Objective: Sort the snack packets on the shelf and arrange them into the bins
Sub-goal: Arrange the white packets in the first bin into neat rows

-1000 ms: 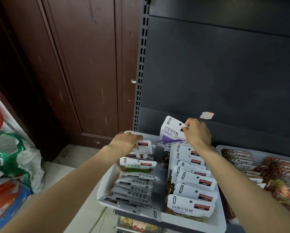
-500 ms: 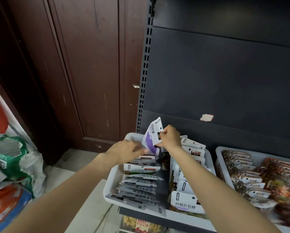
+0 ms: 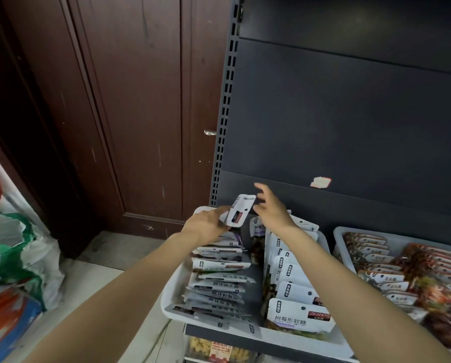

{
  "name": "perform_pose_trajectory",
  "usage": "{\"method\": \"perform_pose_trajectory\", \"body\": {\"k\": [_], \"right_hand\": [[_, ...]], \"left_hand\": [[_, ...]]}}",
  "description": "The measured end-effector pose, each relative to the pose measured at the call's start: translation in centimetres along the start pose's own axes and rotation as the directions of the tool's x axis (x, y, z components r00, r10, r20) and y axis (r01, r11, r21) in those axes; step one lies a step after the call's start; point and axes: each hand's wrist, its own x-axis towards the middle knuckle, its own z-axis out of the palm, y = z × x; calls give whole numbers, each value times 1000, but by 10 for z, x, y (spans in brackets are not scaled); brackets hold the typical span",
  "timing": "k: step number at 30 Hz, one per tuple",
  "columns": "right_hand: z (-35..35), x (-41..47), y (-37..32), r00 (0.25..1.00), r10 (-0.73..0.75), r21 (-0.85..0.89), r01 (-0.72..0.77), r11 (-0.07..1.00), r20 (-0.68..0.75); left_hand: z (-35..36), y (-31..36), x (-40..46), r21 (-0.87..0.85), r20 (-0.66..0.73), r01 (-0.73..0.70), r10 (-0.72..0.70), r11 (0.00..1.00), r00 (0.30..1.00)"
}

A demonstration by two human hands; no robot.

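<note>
Looking down through the head camera, I see my left hand (image 3: 206, 225) pinching a white snack packet (image 3: 238, 211) by its lower edge, holding it upright above the back of the white bin (image 3: 172, 289). My right hand (image 3: 270, 209) hovers just beside the packet on its right, fingers spread wide and holding nothing; I cannot tell whether a fingertip touches the packet's edge. Below, the bin sits on the shelf (image 3: 219, 336) and carries two rows: a left row of packets (image 3: 219, 281) lying flat and overlapped, and a right row of packets (image 3: 295, 292) standing more upright, the front one printed with purple characters. My right forearm crosses above that right row. A second bin (image 3: 339, 234) stands just beside the first on the right, filled with reddish-brown packets (image 3: 428, 279). Behind everything rises the dark back panel (image 3: 350, 127) with a small torn sticker (image 3: 320, 182). At left stand a brown wooden door (image 3: 130, 100) and some bags (image 3: 15, 258) on the floor.
</note>
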Motion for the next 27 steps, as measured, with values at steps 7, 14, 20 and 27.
{"method": "perform_pose_trajectory", "body": {"k": [7,14,20,27], "right_hand": [[-5,5,12,960,-246,-447,163,879,-134],[-14,-5,3,898,-208,-594,-70,801,-387],[7,-6,3,979,-147,-509,55,859,-143],[-10,-2,-12,964,-242,-440,170,882,-113]], "left_hand": [[-6,4,5,-58,56,-36,40,998,998],[0,-18,-13,-50,280,-70,81,996,956],[1,-30,-11,133,181,-105,80,986,980],[1,-33,-20,213,69,-152,141,965,988]]}}
